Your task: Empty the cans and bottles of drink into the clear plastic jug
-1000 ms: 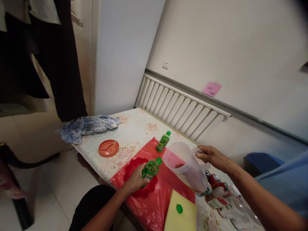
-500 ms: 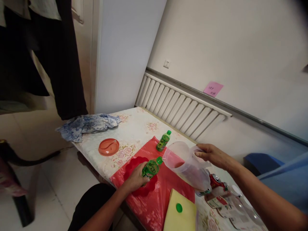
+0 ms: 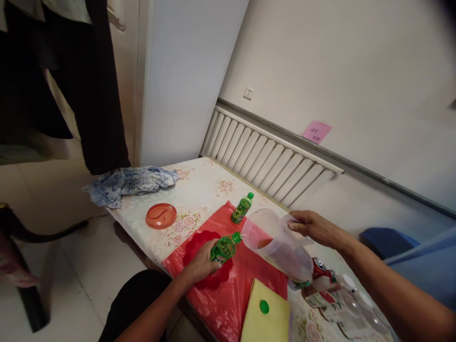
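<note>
My left hand (image 3: 204,262) is wrapped round a green-labelled drink bottle (image 3: 223,249), its open neck pointing right. Closed on the handle of a clear plastic pitcher (image 3: 281,251) is my right hand (image 3: 313,228). The pitcher is tilted, its mouth at the bottle's neck, and a thin stream seems to run between them. Beneath the bottle lies a red scalloped dish (image 3: 199,241), partly hidden by my left hand. A second green bottle (image 3: 242,208), capped, stands behind on the red plastic sheet (image 3: 217,308). A green cap (image 3: 264,307) rests on a folded yellow cloth (image 3: 267,325).
Several cans and clear jars (image 3: 342,304) stand at the right, under my right forearm. An orange lid (image 3: 161,216) and a crumpled blue-white cloth (image 3: 135,183) lie on the flowered tablecloth (image 3: 199,175) at left. A radiator (image 3: 260,152) runs along the wall behind.
Hands, bottle and pitcher hold almost the same places. The pitcher and my right hand have shifted only slightly, and the view has tilted a little.
</note>
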The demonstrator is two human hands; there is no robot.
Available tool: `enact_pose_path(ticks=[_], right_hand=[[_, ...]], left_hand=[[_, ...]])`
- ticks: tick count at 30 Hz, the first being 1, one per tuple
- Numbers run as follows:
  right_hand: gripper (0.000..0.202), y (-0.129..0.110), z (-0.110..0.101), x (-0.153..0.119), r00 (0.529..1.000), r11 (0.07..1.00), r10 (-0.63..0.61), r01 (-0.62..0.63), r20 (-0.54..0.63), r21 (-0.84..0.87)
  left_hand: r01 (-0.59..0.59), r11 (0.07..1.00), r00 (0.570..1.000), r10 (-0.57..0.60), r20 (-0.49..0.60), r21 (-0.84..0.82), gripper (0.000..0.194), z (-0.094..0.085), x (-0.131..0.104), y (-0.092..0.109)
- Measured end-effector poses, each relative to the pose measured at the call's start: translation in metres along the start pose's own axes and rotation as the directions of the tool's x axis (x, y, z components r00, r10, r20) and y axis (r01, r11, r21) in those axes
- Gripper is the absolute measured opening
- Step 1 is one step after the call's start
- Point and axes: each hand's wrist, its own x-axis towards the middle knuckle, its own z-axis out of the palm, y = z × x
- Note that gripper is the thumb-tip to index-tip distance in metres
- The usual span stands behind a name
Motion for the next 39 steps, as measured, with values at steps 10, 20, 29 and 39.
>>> enact_pose_path(ticks=[10,20,29,39], right_hand=[[0.036,-0.017,0.001,0.0,0.999,0.998,0.032,-0.032,-0.005,-0.062],[0.036,-0.025,-0.001,0.003,0.996,0.988,0.02,-0.006,0.09,-0.153],[0.034,-0.033,-0.001,0.004,0.993,0.977,0.037,-0.014,0.108,-0.214],[0.034,-0.04,-0.003,0.007,0.994,0.95,0.022,0.013,0.11,-0.313]], left_hand=[[-0.009,0.999,1.0,0.01,-0.009,0.038,0.045,-0.001,0.001,-0.004],[-0.014,0.998,1.0,0.015,-0.006,0.069,0.052,-0.003,0.001,-0.004],[0.003,0.997,1.0,-0.002,-0.01,0.079,0.063,-0.002,0.002,-0.011],[-0.001,0.995,1.0,0.002,-0.009,0.103,0.063,-0.003,0.002,-0.008]])
